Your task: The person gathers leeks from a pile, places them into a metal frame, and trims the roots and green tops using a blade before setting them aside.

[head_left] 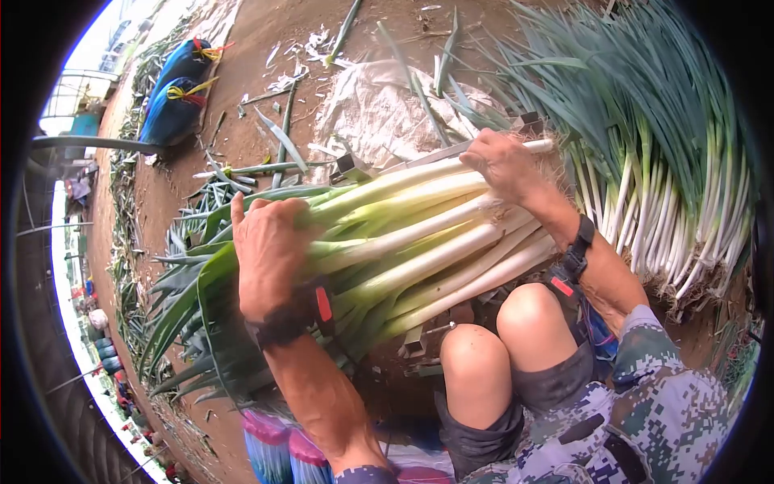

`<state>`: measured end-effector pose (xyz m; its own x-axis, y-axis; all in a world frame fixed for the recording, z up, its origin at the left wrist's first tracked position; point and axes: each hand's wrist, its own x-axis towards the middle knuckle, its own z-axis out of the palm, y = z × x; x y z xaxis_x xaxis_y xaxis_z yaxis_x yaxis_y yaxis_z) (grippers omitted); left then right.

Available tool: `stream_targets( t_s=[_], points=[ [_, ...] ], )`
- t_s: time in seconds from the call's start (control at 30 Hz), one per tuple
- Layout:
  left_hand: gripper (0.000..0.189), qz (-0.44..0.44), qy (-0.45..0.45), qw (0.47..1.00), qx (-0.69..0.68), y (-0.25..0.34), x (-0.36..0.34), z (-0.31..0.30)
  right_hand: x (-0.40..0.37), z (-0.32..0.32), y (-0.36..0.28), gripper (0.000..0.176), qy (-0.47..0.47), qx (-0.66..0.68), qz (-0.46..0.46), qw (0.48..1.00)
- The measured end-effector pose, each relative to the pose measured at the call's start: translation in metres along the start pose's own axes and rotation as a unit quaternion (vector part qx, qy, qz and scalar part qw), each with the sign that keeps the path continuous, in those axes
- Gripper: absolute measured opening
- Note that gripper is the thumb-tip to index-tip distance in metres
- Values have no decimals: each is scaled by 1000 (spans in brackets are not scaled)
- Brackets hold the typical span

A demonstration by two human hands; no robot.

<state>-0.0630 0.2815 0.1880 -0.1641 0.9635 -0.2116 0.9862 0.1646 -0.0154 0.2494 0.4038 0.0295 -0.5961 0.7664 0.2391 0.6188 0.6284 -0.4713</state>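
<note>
A bundle of thick green onions lies across a metal frame in front of my knees, white stems to the right and green leaves to the left. My left hand rests on the leafy part, its index finger raised and the other fingers bent over the leaves. At the upper right of the bundle, my right hand has its fingers closed around the root end of a white stem. Both wrists wear black bands with red marks.
A large pile of green onions lies at the right. Behind the frame is a pale sack. Blue bundles with yellow ties sit at upper left. Cut leaves litter the brown ground, and pink-and-blue bags lie below.
</note>
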Motion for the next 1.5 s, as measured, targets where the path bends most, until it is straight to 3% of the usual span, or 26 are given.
stream_targets(
  t_s=[0.13,0.2,0.27,0.43,0.47,0.53,0.57,0.67,0.73,0.8,0.87,0.9,0.93,1.0,1.07,1.13,1.3,1.5],
  points=[
    [48,19,43,999,18,-34,43,57,18,28,21,47,-23,-25,54,998],
    [47,28,37,996,-71,-50,49,94,23,42,33,55,13,-15,61,998],
    [45,12,55,997,-58,-53,46,111,26,51,38,62,71,-3,22,997],
    [42,-2,37,998,-40,-51,53,112,37,47,43,49,45,46,24,998],
    [41,-4,42,998,-38,-50,53,114,39,44,43,45,-26,30,63,997],
    [41,-10,45,998,-50,-45,51,109,38,46,40,45,69,102,97,988],
    [41,-23,49,997,-56,-44,51,111,41,46,48,37,28,133,83,987],
    [43,-16,93,993,-72,-52,53,125,32,11,16,29,30,196,6,980],
    [45,-3,116,988,-102,-47,49,120,19,-9,-25,27,-59,291,-28,954],
    [44,26,134,965,-225,-51,47,109,2,3,-43,26,-81,195,-162,964],
    [40,-54,148,869,-469,-48,36,92,-5,9,-40,26,-187,149,-126,963],
    [38,-12,173,902,-395,-45,22,77,-7,9,-37,26,-238,120,-109,958],
    [36,27,192,928,-318,-40,3,62,-9,7,-35,26,-194,119,-120,966],
    [35,-12,156,947,-280,-36,-32,55,-14,6,-31,26,-112,122,-142,976],
    [43,-11,102,988,-115,-28,-66,47,-18,-5,-24,26,-50,115,-141,982],
    [60,-13,156,986,-49,-26,-78,64,-21,-22,-13,26,-32,55,-142,988],
    [55,52,245,967,-34,8,-38,55,-30,-26,34,28,-25,-2,-50,998],
    [56,83,216,973,-22,18,0,44,-28,-25,46,36,16,25,-8,1000]
  ],
)
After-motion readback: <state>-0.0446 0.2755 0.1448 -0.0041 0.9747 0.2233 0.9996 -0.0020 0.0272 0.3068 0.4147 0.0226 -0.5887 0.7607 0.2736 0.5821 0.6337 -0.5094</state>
